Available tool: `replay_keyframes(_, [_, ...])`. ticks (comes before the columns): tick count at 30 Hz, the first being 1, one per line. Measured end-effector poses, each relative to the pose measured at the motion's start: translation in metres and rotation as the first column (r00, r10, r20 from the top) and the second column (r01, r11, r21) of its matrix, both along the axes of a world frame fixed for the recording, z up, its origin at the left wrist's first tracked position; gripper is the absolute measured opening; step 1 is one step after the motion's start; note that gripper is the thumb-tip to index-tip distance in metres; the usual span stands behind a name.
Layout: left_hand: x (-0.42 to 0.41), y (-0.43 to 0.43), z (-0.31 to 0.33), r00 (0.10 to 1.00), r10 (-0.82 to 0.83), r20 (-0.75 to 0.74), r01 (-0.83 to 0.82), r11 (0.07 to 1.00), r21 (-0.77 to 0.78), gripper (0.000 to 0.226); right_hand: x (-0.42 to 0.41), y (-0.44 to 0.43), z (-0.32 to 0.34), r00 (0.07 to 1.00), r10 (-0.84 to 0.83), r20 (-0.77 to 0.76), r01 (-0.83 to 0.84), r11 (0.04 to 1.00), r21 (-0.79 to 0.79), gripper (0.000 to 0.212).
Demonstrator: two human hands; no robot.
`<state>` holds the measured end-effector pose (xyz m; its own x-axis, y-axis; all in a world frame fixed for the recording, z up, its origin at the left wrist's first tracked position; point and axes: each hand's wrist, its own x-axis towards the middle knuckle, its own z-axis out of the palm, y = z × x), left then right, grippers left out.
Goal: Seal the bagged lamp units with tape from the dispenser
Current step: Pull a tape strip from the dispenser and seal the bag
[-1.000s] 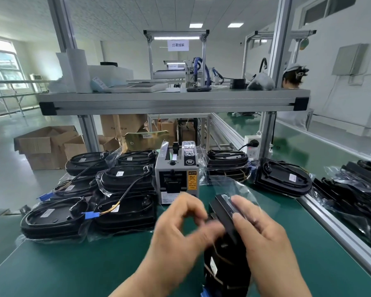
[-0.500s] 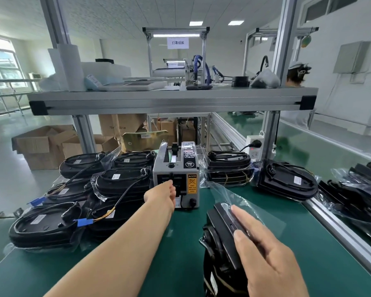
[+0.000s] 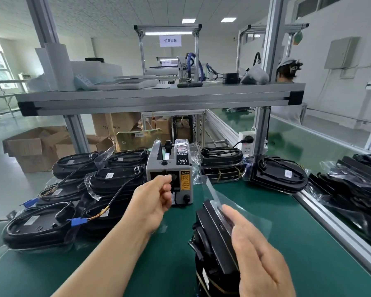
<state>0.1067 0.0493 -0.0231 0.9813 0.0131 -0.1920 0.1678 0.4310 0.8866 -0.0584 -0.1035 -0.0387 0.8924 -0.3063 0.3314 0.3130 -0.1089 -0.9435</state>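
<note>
At the bench's front edge, flat right hand [image 3: 255,254] pins clear-bagged black lamp unit [image 3: 214,239]; left hand [image 3: 156,196] curls at grey tape dispenser [image 3: 169,168], hold unclear; bag looks unsealed.

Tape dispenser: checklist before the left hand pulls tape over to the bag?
1. Left hand at the outlet of the grey box-shaped tape dispenser: ok, its thumb and forefinger are curled at the slot.
2. Tape strip in the pinch: cannot tell, no strip shows.
3. Black lamp unit in its clear plastic bag steadied: ok, it stands on edge on the green mat and the right hand presses on it with straight fingers.
4. Bag flap folded down for sealing: not ok, it sticks up loose.
5. Path from dispenser to unit: ok, only bare mat lies between.
</note>
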Motion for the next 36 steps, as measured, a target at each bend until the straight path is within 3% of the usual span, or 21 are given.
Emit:
replay_keyframes(2, [-0.042,0.007,0.018,0.965,-0.22,0.139,0.216,0.975,0.045,0.016,-0.002,0.003,-0.003,0.998,-0.053,0.042,0.052,0.999,0.015,0.048])
replay_keyframes(4, [-0.08,0.011,0.032,0.9,-0.374,0.222,0.346,0.925,0.154,0.02,-0.004,0.004,-0.005,0.996,-0.076,0.039,0.075,0.997,0.033,0.041])
replay_keyframes(8, [-0.117,0.006,0.044,0.862,-0.451,0.232,0.313,0.833,0.456,0.026,-0.008,0.004,-0.008,0.993,-0.113,0.046,0.111,0.993,0.05,0.044])
replay_keyframes(10, [-0.119,0.001,0.045,0.858,-0.461,0.225,0.293,0.8,0.523,0.021,-0.011,0.006,-0.008,0.993,-0.112,0.047,0.111,0.993,0.038,0.05])
replay_keyframes(20, [-0.117,-0.007,0.04,0.84,-0.52,0.155,0.363,0.751,0.552,0.01,-0.015,0.008,-0.007,0.993,-0.094,0.071,0.094,0.996,0.003,0.043])
replay_keyframes(28, [-0.12,-0.009,0.035,0.86,-0.475,0.185,0.321,0.786,0.528,0.03,-0.014,0.009,-0.009,0.993,-0.09,0.076,0.094,0.995,-0.039,0.047])
replay_keyframes(36, [-0.123,-0.009,0.028,0.872,-0.435,0.225,0.252,0.792,0.557,0.013,-0.014,0.012,-0.006,0.991,-0.081,0.11,0.089,0.994,-0.065,0.037])
